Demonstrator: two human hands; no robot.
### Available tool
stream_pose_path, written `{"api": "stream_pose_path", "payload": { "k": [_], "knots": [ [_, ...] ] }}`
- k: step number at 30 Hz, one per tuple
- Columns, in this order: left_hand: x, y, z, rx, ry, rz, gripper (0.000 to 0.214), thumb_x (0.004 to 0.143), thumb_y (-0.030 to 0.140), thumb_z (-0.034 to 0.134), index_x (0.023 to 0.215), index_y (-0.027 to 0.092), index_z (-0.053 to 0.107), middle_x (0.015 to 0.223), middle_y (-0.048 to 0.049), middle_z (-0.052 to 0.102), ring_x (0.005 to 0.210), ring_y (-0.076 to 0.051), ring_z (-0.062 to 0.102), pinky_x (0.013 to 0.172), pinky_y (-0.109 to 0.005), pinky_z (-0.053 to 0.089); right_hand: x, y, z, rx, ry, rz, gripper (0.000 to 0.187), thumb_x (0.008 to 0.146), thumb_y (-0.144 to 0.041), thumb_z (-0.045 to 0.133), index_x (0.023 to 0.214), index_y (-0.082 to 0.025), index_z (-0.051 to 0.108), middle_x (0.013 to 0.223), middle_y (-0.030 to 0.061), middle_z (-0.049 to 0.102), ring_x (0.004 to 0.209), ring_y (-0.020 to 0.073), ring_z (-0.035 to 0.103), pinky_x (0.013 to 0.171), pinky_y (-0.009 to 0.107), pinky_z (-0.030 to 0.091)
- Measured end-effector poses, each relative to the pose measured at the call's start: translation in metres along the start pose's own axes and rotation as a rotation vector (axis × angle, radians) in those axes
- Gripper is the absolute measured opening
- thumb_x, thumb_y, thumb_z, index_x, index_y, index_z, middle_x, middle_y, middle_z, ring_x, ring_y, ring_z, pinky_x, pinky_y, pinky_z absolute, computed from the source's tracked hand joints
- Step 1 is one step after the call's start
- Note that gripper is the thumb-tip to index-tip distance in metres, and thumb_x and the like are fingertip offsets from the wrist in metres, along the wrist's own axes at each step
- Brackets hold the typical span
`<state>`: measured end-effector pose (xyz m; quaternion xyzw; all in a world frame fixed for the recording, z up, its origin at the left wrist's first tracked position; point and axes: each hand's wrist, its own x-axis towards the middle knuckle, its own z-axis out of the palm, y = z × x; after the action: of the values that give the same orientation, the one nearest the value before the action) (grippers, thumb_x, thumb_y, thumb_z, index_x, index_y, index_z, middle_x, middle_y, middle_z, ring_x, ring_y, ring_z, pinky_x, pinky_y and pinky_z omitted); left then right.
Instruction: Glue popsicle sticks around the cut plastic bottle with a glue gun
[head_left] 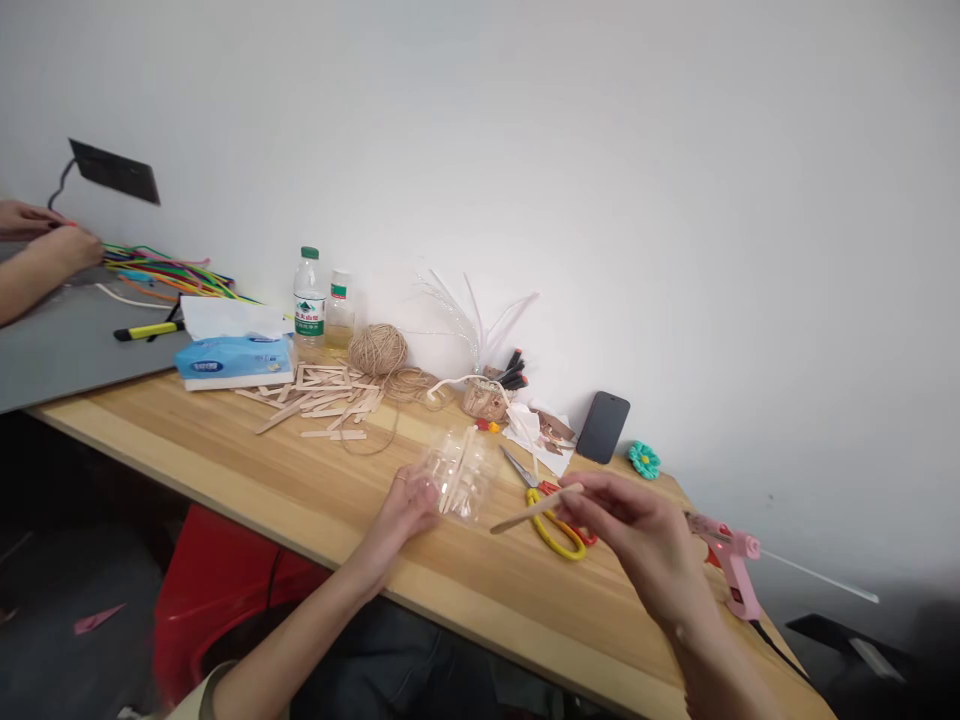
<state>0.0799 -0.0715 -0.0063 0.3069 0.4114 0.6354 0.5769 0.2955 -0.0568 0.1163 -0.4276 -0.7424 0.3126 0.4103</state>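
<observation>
Wooden stick point(536, 509): pinched at its right end by the right hand point(637, 530), fingertips closed on it; the rest juts left from the grip, raised off the board, above the scissors point(559, 535).
Left hand point(405, 510): fingers curled round the near side of a clear plastic cup point(459, 480), holding it on the table, well left of the pinch.
Cup: lying tilted, with pale sticks already against its wall; how they are fixed cannot be told.
Step in hand: a single stick is held up beside the cup, its free end pointing that way but apart from it.
What the grip calls for: judged from the thin stick and slippery plastic, a steady pinch and a firmly braced cup.
Right of the grip: a pink glue gun point(731, 560), near the table's end.
Beyond the grip: a dark phone point(602, 427) leaning on the wall and a teal flower point(644, 459).
Far left of the grip: loose sticks point(330, 395), a twine ball point(377, 349), two bottles point(308, 297), a tissue box point(234, 360).
Surface: a light wooden table point(300, 480), set against a plain white wall.
Room: at the far left another person's hands point(64, 250) work at coloured pipe cleaners point(165, 270) on a grey top.
</observation>
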Motion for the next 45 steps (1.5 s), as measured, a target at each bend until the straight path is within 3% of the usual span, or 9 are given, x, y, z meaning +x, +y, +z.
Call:
{"api": "stream_pose_path", "payload": {
  "k": [7, 14, 17, 22, 27, 30, 35, 39, 45],
  "knots": [
    [-0.017, 0.001, 0.012, -0.051, -0.123, -0.126, 0.063, 0.072, 0.061, 0.062, 0.119, 0.023, 0.043, 0.136, -0.0105, 0.047, 0.124, -0.028, 0.046, 0.085, -0.040, 0.050, 0.026, 0.000, 0.026, 0.176, -0.184, 0.056, 0.037, 0.069, -0.048, 0.072, 0.089, -0.017, 0.066, 0.072, 0.0027, 0.065, 0.066, 0.0140, 0.063, 0.063, 0.027, 0.054],
    [0.001, 0.002, 0.011, -0.027, -0.138, 0.006, 0.062, 0.064, 0.050, 0.074, 0.110, 0.022, 0.042, 0.134, -0.0128, 0.049, 0.124, -0.024, 0.047, 0.106, -0.039, 0.035, 0.033, 0.026, 0.019, 0.163, -0.116, -0.014, 0.034, 0.074, -0.044, 0.068, 0.097, -0.019, 0.064, 0.078, 0.0011, 0.058, 0.071, 0.0126, 0.056, 0.064, 0.026, 0.048],
    [0.011, 0.005, 0.003, 0.160, -0.233, 0.058, 0.067, 0.062, 0.046, 0.076, 0.116, 0.022, 0.043, 0.137, -0.0137, 0.045, 0.132, -0.026, 0.038, 0.111, -0.042, 0.026, 0.037, 0.046, 0.015, 0.223, -0.144, -0.017, 0.030, 0.075, -0.044, 0.068, 0.092, -0.020, 0.062, 0.077, 0.0000, 0.056, 0.069, 0.0118, 0.054, 0.059, 0.023, 0.045],
    [0.028, 0.006, -0.012, 0.685, -0.149, 0.216, 0.077, 0.059, 0.041, 0.076, 0.125, 0.016, 0.045, 0.138, -0.0188, 0.041, 0.135, -0.034, 0.027, 0.114, -0.049, 0.014, 0.031, 0.062, 0.013, 0.236, -0.203, -0.031, 0.021, 0.080, -0.040, 0.065, 0.086, -0.020, 0.061, 0.072, -0.0011, 0.056, 0.065, 0.0110, 0.053, 0.058, 0.023, 0.043],
    [0.035, 0.015, -0.020, 0.920, -0.186, 0.226, 0.100, 0.054, 0.035, 0.077, 0.138, 0.009, 0.030, 0.147, -0.0236, 0.025, 0.139, -0.039, 0.015, 0.114, -0.051, 0.011, 0.019, 0.058, 0.020, -0.017, -0.149, -0.123, 0.017, 0.084, -0.036, 0.059, 0.089, -0.020, 0.064, 0.083, 0.0033, 0.065, 0.072, 0.0144, 0.059, 0.064, 0.026, 0.047],
    [0.029, 0.032, -0.023, 0.945, -0.246, 0.394, 0.089, 0.067, 0.025, 0.063, 0.143, 0.014, 0.019, 0.150, -0.0173, 0.018, 0.141, -0.032, 0.011, 0.115, -0.048, 0.010, 0.013, 0.056, 0.029, -0.176, -0.117, -0.217, 0.016, 0.087, -0.031, 0.055, 0.094, -0.020, 0.064, 0.087, 0.0043, 0.068, 0.073, 0.0153, 0.061, 0.067, 0.027, 0.049],
    [0.019, 0.058, -0.019, 1.117, -0.414, 0.722, 0.065, 0.068, 0.006, 0.040, 0.133, 0.017, 0.039, 0.139, -0.0100, 0.040, 0.137, -0.025, 0.024, 0.114, -0.045, 0.019, 0.004, 0.056, 0.036, -0.377, -0.126, -0.343, 0.018, 0.090, -0.028, 0.049, 0.099, -0.021, 0.064, 0.089, 0.0055, 0.070, 0.076, 0.0172, 0.065, 0.069, 0.028, 0.051],
    [0.020, 0.065, -0.011, 1.250, -0.508, 0.798, 0.055, 0.071, 0.002, 0.037, 0.122, 0.017, 0.051, 0.126, -0.0092, 0.054, 0.132, -0.026, 0.031, 0.110, -0.048, 0.028, 0.000, 0.046, 0.025, -0.527, -0.158, -0.423, 0.019, 0.092, -0.025, 0.047, 0.100, -0.021, 0.063, 0.090, 0.0065, 0.071, 0.078, 0.0184, 0.067, 0.070, 0.029, 0.052],
    [0.025, 0.063, -0.006, 1.382, -0.661, 0.782, 0.046, 0.079, 0.007, 0.046, 0.123, 0.015, 0.052, 0.129, -0.0131, 0.054, 0.130, -0.026, 0.036, 0.106, -0.046, 0.034, -0.001, 0.028, 0.012, -0.574, -0.275, -0.470, 0.014, 0.092, -0.019, 0.046, 0.087, -0.020, 0.059, 0.082, 0.0040, 0.066, 0.073, 0.0150, 0.062, 0.064, 0.024, 0.048]
  ]
}}
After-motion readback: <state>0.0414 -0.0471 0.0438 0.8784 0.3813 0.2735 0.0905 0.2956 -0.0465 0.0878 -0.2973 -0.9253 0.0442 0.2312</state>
